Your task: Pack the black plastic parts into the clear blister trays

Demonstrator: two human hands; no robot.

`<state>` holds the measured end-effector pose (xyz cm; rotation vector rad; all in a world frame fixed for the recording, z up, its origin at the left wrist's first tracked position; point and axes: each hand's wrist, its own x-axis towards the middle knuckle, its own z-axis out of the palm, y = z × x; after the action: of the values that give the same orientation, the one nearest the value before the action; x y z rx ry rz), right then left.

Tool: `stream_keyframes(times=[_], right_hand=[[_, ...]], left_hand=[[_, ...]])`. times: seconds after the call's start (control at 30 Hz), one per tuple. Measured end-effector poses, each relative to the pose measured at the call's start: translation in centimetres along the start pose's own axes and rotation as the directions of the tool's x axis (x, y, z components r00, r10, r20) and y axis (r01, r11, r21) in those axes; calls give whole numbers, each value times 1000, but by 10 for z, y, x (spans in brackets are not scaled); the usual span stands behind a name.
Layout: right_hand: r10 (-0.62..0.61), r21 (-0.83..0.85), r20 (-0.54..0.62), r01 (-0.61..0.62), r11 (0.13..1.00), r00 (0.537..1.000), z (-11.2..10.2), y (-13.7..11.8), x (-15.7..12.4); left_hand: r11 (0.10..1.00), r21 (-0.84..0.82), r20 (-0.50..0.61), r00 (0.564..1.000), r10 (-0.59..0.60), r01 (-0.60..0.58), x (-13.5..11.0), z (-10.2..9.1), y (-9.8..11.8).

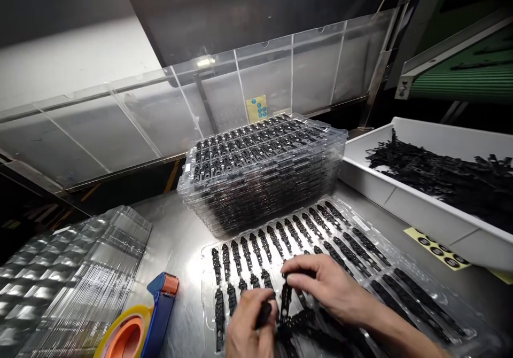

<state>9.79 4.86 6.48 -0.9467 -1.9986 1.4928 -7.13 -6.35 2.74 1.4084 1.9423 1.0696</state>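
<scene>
Both hands are over a clear plastic tray [209, 315] with rows of long, narrow black plastic parts in its slots. Between its thumb and fingers, my right hand [334, 288] pinches one black plastic part [286, 300], which stands nearly upright. Closed beside it, my left hand [250, 326] has a dark piece [263, 315] in its fingers, probably the same kind of part; its shape is mostly hidden. A loose heap of black parts [298, 320] lies on the tray beneath my hands, partly covered by them.
Behind the tray rises a stack of filled clear trays [264, 187]. At left are nested clear trays [80, 272] and a blue tape dispenser [160, 315]. A white bin [404, 200] of black parts stands right, near a yellow sticker sheet [436, 248] and a green conveyor [465, 83].
</scene>
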Motion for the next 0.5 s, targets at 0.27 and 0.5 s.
stream_keyframes(times=[0.27, 0.5], right_hand=[[-61, -433, 39, 71, 899, 997, 17, 30, 32], [-203, -708, 103, 215, 673, 974, 30, 44, 23]], left_hand=[[814, 580, 224, 954, -201, 35, 18, -14, -12], [792, 611, 262, 947, -188, -12, 22, -6, 4]])
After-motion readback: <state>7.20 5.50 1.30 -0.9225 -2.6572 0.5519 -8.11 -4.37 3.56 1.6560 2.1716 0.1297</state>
